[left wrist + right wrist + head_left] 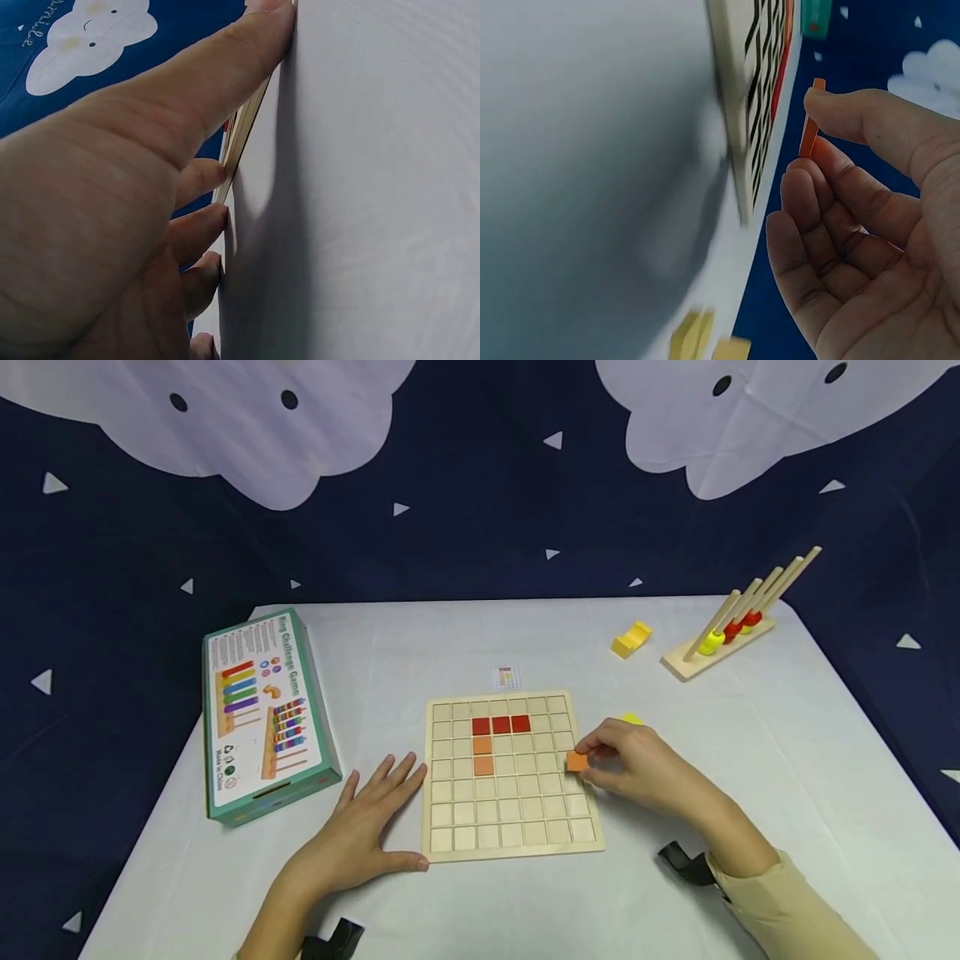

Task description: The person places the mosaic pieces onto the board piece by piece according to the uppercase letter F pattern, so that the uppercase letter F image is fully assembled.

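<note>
A square wooden grid board (510, 810) lies in the middle of the table. Near its top are a row of three red tiles (501, 725) and two orange tiles (483, 756) in a column below the leftmost red one. My right hand (637, 768) pinches an orange tile (811, 120) between thumb and fingertips, over the board's right edge. My left hand (367, 835) lies with spread, straight fingers on the table, its thumb and fingertips at the board's left edge. A small printed pattern card (506, 677) lies just beyond the board.
A green Ring Challenge Game box (270, 718) lies at the left. At the back right stands a wooden peg rack (686, 664) with yellow and red rings. A yellow wavy block (632, 639) lies left of it, and a yellow piece (632, 718) shows partly behind the right hand.
</note>
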A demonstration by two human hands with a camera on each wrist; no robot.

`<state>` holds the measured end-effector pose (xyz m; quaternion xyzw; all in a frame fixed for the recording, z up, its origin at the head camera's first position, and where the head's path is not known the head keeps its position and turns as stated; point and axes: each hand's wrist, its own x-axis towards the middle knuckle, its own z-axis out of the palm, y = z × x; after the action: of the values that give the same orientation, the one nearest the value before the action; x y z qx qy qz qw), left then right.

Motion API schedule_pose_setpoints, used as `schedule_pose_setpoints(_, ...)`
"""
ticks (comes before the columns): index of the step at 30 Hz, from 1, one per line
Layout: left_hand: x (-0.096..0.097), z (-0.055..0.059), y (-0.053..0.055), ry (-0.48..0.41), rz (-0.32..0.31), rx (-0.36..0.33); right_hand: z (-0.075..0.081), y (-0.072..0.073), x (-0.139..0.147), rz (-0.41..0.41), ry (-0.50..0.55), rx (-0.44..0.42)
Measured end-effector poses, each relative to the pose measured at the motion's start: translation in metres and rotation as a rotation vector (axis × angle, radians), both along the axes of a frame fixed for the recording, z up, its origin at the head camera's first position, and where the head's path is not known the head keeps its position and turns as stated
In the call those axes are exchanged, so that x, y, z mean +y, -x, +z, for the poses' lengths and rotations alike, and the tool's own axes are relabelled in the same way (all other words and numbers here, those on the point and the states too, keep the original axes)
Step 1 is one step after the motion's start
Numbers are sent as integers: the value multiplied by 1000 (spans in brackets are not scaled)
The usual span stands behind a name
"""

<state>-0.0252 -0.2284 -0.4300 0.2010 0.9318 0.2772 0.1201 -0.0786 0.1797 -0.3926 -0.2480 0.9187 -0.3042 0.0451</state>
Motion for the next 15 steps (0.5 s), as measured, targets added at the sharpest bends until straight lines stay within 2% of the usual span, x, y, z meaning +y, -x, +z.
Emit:
schedule_pose_setpoints(9,1,0,0,-14,6,-14,2,3,-47,116,11,2)
schedule_pose_setpoints(15,1,1,0,-17,8,-9,3,4,-71,164,-16,-2)
